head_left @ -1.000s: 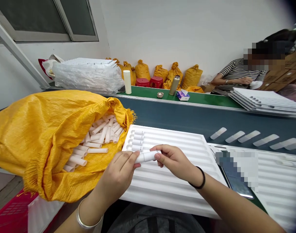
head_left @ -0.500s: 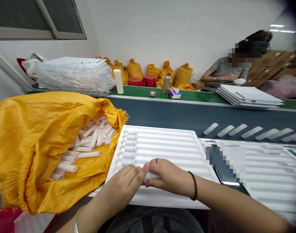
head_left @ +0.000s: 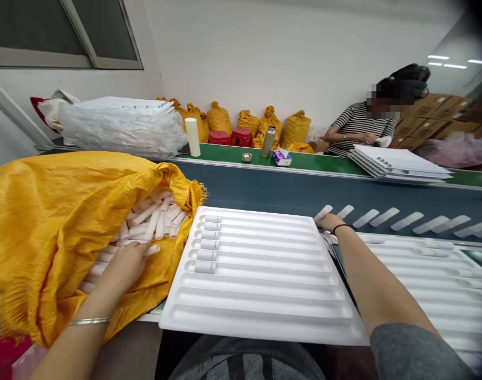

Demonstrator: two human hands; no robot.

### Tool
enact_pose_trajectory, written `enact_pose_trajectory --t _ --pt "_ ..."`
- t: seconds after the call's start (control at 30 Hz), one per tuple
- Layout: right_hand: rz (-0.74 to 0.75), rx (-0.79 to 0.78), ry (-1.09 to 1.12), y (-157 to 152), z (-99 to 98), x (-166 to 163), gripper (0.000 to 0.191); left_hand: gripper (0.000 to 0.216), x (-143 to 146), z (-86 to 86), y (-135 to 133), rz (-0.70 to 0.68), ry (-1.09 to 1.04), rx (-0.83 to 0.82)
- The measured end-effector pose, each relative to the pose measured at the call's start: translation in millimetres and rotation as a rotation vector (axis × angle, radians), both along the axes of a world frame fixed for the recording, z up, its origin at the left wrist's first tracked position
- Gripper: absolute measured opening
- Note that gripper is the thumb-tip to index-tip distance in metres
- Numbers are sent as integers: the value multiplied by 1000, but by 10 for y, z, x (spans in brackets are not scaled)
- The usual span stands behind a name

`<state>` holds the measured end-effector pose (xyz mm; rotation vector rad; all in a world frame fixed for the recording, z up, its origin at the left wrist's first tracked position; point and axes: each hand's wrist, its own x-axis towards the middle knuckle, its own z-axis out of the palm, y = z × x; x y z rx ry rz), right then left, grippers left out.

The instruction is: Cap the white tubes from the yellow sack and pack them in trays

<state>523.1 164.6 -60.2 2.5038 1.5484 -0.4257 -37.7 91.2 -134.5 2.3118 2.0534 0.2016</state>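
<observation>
My left hand [head_left: 127,259] reaches into the mouth of the yellow woven sack [head_left: 67,195], its fingers closed around a short white tube [head_left: 152,250]. More loose white tubes [head_left: 162,219] fill the sack's opening. At the back right corner of the white tray [head_left: 264,287], my right hand [head_left: 328,223] is closed on the lower end of another white tube [head_left: 323,212] at the belt's near edge. Its fingertips are partly hidden. Several labelled tubes [head_left: 205,267] lie at the left ends of the tray's upper grooves.
A row of slanted white tubes [head_left: 407,220] lies on the dark belt [head_left: 264,187]. A second white tray [head_left: 415,295] with tubes stands right, beside a partly covered phone [head_left: 338,254]. Across the belt are a flask [head_left: 268,142], a tissue pack [head_left: 281,157], stacked trays [head_left: 399,163] and a co-worker [head_left: 359,124].
My hands have parted from over the tray. The left has moved left into the sack and gripped a tube; the right has moved away to the belt with a tube.
</observation>
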Motion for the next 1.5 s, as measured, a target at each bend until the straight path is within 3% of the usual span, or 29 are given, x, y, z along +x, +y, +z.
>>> enact_pose_trajectory --t 0.1,0.2,0.37,0.43,0.53,0.63,0.7,0.77,0.83,0.97,1.03,1.1,1.23,1.37,1.5 --pt "96 -13 -7 -59 194 -262 23 34 120 120 -150 -35 -127 109" --pt "365 108 74 -282 244 -962 27 31 402 275 -288 -119 -390 249" --pt "1057 233 377 -854 -210 -2376 20 26 916 372 -360 -236 -678 335" --pt "1175 296 400 -957 -379 -2664 15 26 1020 370 -375 -211 -832 341" --pt "1115 343 406 -943 -430 -2745 14 27 1060 399 -422 -51 -1255 307" --pt "1024 403 486 -881 -310 -2627 18 31 1040 476 -483 150 -1761 210" --pt "922 415 749 -872 -215 -2534 19 36 1040 519 -516 247 -1972 119" --pt "836 417 1084 -885 -128 -2446 18 40 1064 531 -540 312 -2048 2" --pt "831 487 1225 -899 -38 -2351 22 41 1099 514 -560 329 -2015 -91" --pt "1097 716 982 -882 164 -2132 27 36 1142 497 -606 179 -1595 -219" --pt "1233 712 891 -869 236 -2038 29 37 1154 539 -637 44 -1372 -278" --pt "1270 668 873 -869 261 -1976 30 36 1175 604 -668 -83 -1218 -272" --pt "1158 625 915 -906 202 -1939 28 29 1240 686 -706 -256 -935 21" --pt "962 530 1014 -945 144 -1949 26 35 1278 635 -710 -386 -684 367" --pt "750 331 1231 -962 158 -1966 29 40 1262 586 -713 -465 -614 545"
